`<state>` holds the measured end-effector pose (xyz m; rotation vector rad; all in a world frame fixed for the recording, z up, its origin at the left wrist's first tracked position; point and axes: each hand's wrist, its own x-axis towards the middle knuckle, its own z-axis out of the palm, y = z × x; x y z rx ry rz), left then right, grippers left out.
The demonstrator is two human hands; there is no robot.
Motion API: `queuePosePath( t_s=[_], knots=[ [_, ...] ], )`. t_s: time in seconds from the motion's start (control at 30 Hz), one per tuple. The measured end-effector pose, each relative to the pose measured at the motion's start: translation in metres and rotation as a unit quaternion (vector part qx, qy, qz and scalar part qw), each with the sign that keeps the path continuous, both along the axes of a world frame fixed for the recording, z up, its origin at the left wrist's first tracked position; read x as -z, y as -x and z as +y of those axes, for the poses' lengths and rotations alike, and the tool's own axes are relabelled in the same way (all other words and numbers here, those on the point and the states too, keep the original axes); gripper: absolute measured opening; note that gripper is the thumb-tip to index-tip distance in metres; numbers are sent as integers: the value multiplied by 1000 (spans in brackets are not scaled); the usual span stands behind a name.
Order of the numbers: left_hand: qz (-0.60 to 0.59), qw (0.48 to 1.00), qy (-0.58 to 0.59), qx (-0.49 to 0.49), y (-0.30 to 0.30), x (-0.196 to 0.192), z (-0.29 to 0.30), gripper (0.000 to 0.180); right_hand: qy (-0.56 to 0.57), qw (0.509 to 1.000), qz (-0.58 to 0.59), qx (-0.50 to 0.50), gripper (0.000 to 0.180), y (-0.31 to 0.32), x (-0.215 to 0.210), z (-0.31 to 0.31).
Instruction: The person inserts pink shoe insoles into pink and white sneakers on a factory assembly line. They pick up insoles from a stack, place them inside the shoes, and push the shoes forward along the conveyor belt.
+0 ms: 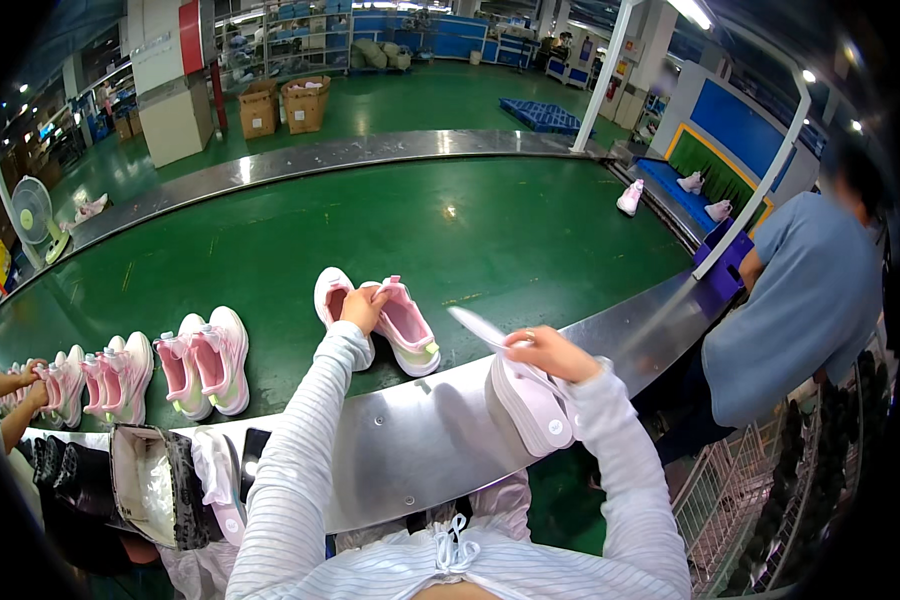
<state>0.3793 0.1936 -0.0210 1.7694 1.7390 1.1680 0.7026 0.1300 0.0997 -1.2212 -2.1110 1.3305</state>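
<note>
Your left hand (pixel 363 308) grips a pink-white shoe (pixel 407 328) on the green belt (pixel 470 230), right hand (pixel 545 352) pinches an insole (pixel 478 327), not yet in, stack (pixel 530 402) left.

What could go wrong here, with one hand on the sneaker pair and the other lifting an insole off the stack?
1. The left hand steadies only one pink-and-white sneaker of the pair; on the green belt its mate could drift away.
2. The stack of insoles sits tilted on the steel ledge, so it may slide off.
3. The right hand pinches the single insole by one end; it might slip.
</note>
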Motion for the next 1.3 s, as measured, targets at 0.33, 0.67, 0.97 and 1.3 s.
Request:
queuePosePath(
  t_s=[0.33, 0.67, 0.97, 1.3],
  knots=[
    [-45, 998, 40, 13, -10, -9, -10, 25, -223, 894, -175, -347, 18, 127, 60, 115],
    [-113, 993, 27, -8, -7, -2, -23, 25, -253, 927, -277, -3, 33, 200, 105, 66],
    [-64, 998, -1, -18, -2, 10, -24, 25, -211, 889, -404, -46, 49, 230, 140, 88],
    [-14, 998, -27, -49, 24, -4, -26, 32, -179, 972, -143, -61, 28, 199, 114, 47]
  ],
)
